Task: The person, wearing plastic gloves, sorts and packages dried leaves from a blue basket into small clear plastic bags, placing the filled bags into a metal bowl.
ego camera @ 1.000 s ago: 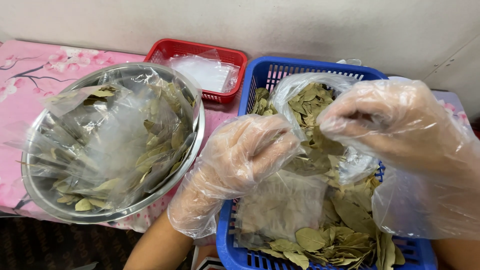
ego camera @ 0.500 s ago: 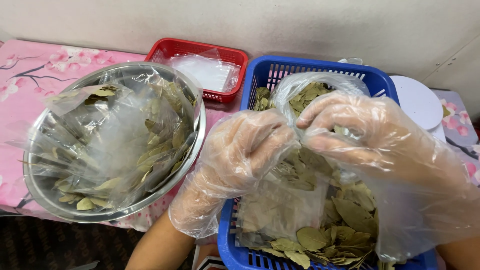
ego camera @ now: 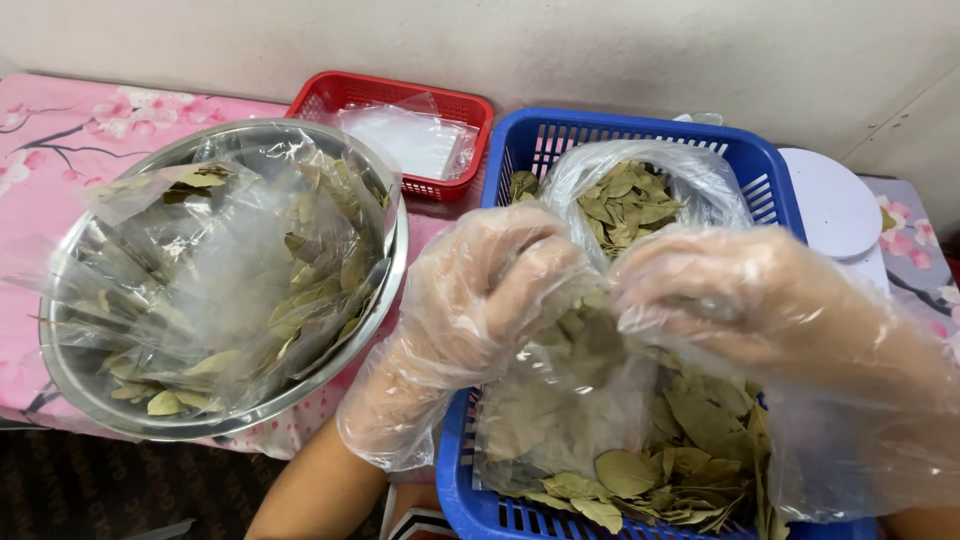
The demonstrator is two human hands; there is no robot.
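A small clear bag (ego camera: 560, 420) partly filled with dried leaves hangs over the blue basket (ego camera: 760, 165), held at its top between both gloved hands. The left hand (ego camera: 490, 290) has its fingers curled closed on the bag's upper edge; the right hand (ego camera: 740, 300) pinches the same edge just beside it. Loose leaves (ego camera: 700, 440) and another open bag of leaves (ego camera: 630, 195) lie in the basket. On the pink bench (ego camera: 60, 130) to the left sits a steel bowl (ego camera: 385, 270) of filled bags, with a red basket (ego camera: 400, 100) behind and a white round lid (ego camera: 830, 205) at right.
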